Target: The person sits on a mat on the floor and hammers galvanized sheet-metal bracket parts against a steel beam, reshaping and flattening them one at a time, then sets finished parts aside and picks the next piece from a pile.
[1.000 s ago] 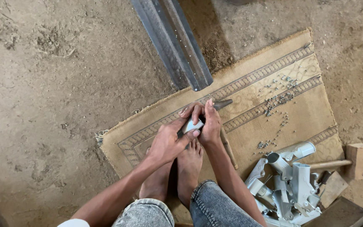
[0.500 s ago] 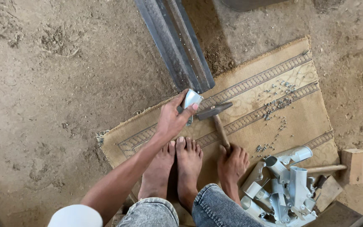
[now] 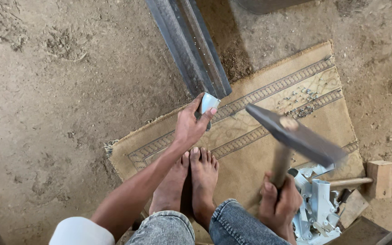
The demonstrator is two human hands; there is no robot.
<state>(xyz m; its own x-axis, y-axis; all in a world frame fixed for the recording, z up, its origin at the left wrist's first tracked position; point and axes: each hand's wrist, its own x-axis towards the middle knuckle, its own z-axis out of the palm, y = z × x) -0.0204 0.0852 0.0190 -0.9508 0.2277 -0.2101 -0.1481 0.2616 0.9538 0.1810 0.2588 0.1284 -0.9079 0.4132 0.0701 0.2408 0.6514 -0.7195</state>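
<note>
Left hand (image 3: 190,127) clamped on a small pale-grey metal bracket (image 3: 208,103), pressed against the near end of a long grey steel channel (image 3: 189,45) at the far edge of a tan woven mat (image 3: 250,149). Right hand (image 3: 277,202) closed round the wooden handle of a dark steel-headed hammer (image 3: 296,136), raised over the mat's right side. Hands well apart. Bare feet (image 3: 191,181) on the mat's near edge. Heap of pale metal brackets (image 3: 318,208) by the near right corner.

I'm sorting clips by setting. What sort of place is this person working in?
Probably an informal ground-level metalwork spot. The person sits barefoot on a worn mat laid over bare dirt ground, with a long metal channel ahead and a pile of small metal brackets alongside. The right hand grips a hammer.
</note>
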